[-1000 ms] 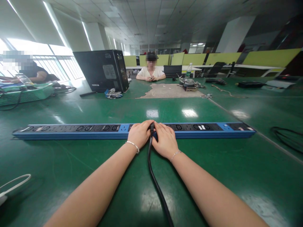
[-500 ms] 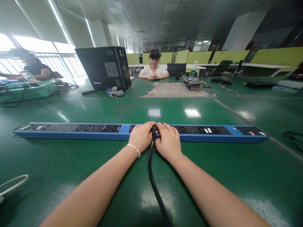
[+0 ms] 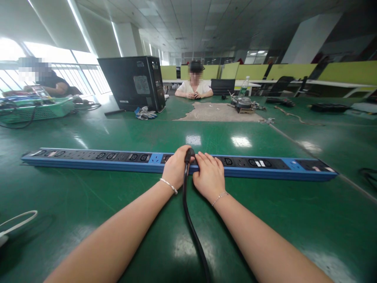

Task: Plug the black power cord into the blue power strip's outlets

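Observation:
A long blue power strip [image 3: 97, 162] with a black socket face lies across the green table, slightly slanted, its left end farther away. At its middle my left hand [image 3: 176, 167] is closed on the black plug [image 3: 190, 154] of a power cord [image 3: 190, 224]. The plug sits over the strip's sockets; my fingers hide whether its pins are inside one. Just right of it, my right hand [image 3: 209, 173] grips the strip, fingers laid over the socket face and thumb at the near side. The cord runs down toward me between my forearms.
Behind the strip stand a black computer case [image 3: 132, 84], a glove [image 3: 145, 113] and a bottle [image 3: 244, 87]. A green basket [image 3: 50, 110] with cables is at the left, a white loop [image 3: 20, 220] at the near left. Across the table sits a person [image 3: 194, 86]; another [image 3: 53, 78] sits far left.
My left hand has raised and tilted the plug a little, pulling it slightly left of my right hand. The strip has turned slightly, its left end going farther away. The view has shifted a bit.

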A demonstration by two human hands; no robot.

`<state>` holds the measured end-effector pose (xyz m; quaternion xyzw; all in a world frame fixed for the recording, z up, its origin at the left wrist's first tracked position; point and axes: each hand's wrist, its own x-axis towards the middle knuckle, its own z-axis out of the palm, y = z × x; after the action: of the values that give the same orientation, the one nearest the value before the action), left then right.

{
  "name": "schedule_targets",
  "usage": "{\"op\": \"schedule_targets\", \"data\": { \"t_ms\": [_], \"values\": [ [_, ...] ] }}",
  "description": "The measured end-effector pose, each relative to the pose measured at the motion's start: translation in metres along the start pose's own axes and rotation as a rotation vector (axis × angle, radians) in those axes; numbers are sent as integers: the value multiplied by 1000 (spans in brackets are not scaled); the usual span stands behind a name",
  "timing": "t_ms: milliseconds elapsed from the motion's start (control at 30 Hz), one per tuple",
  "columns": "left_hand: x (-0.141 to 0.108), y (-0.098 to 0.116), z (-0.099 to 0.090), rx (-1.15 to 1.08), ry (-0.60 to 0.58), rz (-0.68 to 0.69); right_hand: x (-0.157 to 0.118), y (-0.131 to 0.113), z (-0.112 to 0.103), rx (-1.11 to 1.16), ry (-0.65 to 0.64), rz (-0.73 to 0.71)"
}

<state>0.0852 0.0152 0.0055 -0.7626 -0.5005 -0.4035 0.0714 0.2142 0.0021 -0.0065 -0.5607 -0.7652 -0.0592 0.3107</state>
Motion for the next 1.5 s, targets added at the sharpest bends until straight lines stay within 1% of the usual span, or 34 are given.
{"op": "schedule_targets", "data": {
  "t_ms": [67, 133, 200, 233, 300, 333, 400, 467, 600, 767, 900, 967, 1067, 1233, 1367, 1500],
  "values": [
    [2, 3, -1, -30, 77, -21, 0, 0, 0, -1, -2, 4],
    [5, 2, -8, -23, 53, -4, 1, 1, 0, -2, -5, 1],
    [7, -7, -23, 9, 12, -30, 1, 2, 0, -4, -6, -8],
    [7, -15, -32, 32, 20, -78, 1, 2, -1, -5, -6, -11],
    [5, -34, -54, 77, 70, -222, 1, 3, -1, -7, -6, -13],
    [2, -44, -64, 101, 58, -259, 1, 3, -2, -8, -6, -13],
    [-6, -62, -80, 162, -54, -261, 1, 3, -2, -10, -7, -14],
    [-13, -73, -88, 203, -132, -261, 1, 3, -2, -12, -4, -14],
    [-22, -80, -85, 205, -167, -290, 0, 4, -1, -16, 6, -23],
    [-22, -82, -81, 151, -169, -342, 1, 4, -1, -14, 2, -25],
    [-21, -83, -81, 64, -176, -299, 1, 4, -2, -13, -9, -19],
    [-21, -85, -80, 56, -173, -281, 1, 4, -2, -14, -11, -20],
    [-21, -89, -76, 85, -176, -224, 1, 4, -3, -18, -18, -22],
    [-20, -94, -73, 146, -223, -130, 1, 4, -2, -23, -17, -22],
    [-21, -94, -73, 173, -238, -104, 1, 4, -1, -20, -10, -22],
    [-25, -90, -73, 225, -229, -116, 1, 4, -2, -24, -3, -28]
  ]
}}
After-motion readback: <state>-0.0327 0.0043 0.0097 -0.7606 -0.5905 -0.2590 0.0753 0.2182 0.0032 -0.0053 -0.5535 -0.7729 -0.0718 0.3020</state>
